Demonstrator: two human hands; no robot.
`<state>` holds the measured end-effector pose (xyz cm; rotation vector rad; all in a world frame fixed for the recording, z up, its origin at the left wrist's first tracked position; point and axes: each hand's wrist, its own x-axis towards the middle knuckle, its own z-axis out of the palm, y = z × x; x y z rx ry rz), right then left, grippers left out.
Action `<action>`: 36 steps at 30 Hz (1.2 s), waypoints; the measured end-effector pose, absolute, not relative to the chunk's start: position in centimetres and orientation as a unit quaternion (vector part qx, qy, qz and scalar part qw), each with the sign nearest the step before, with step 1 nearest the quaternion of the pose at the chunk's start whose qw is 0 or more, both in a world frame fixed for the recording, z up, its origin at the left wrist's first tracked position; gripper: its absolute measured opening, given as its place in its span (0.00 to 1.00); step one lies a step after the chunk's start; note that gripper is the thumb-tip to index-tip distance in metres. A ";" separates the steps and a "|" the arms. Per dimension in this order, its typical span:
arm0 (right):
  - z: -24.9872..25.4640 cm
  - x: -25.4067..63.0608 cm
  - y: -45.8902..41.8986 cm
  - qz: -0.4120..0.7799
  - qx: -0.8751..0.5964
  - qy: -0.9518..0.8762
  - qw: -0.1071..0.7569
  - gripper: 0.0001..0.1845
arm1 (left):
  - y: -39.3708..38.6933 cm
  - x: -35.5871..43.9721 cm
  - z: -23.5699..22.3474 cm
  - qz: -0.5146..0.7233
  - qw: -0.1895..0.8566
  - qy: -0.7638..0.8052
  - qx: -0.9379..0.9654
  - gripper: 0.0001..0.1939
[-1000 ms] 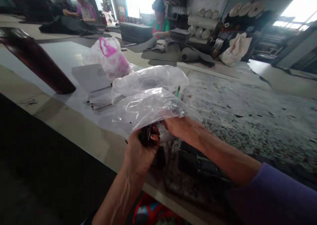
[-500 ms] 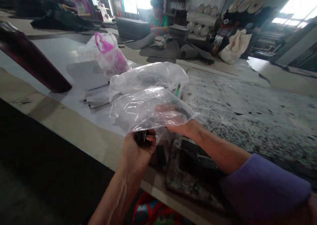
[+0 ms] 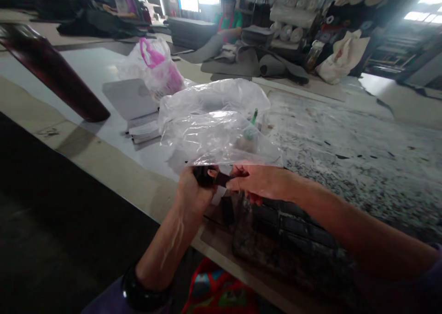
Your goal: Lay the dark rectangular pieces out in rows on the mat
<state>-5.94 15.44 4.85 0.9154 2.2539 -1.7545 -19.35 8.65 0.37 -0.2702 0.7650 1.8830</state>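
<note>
- Two bare hands are meeting just beyond the near edge of a pale work table [image 3: 103, 166], with the other things spreading out on both sides.
- At far left, a dark red roll [image 3: 51, 72] is lying tilted on the table, its long axis pointing toward the far left.
- Right of it, a pink-handled plastic bag [image 3: 155, 70] is slumping behind a grey sheet [image 3: 129, 100] and a stack of papers [image 3: 145, 132].
- The left hand [image 3: 193, 189], wearing a black bracelet [image 3: 145, 288], is curling almost shut around a small dark object [image 3: 202, 176], whose bulk is sitting nearer this hand.
- A dark strip [image 3: 223, 179] appears to be extending from that object, its long axis running roughly left to right between the hands, with a white tag [image 3: 218, 195] hanging beneath it.
- The right hand [image 3: 265, 183] is reaching in from the right, its fingers [image 3: 241, 172] nearly closed and seemingly pinching the strip's free end.
- A clear plastic bag [image 3: 214, 130] is billowing just beyond both hands, a green-tipped item [image 3: 254, 117] showing through it.
</note>
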 end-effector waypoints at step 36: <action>4.7 -7.8 13.9 -0.117 0.081 0.972 0.187 0.08 | 9.4 -20.3 -0.7 0.781 0.538 0.309 -0.076 0.12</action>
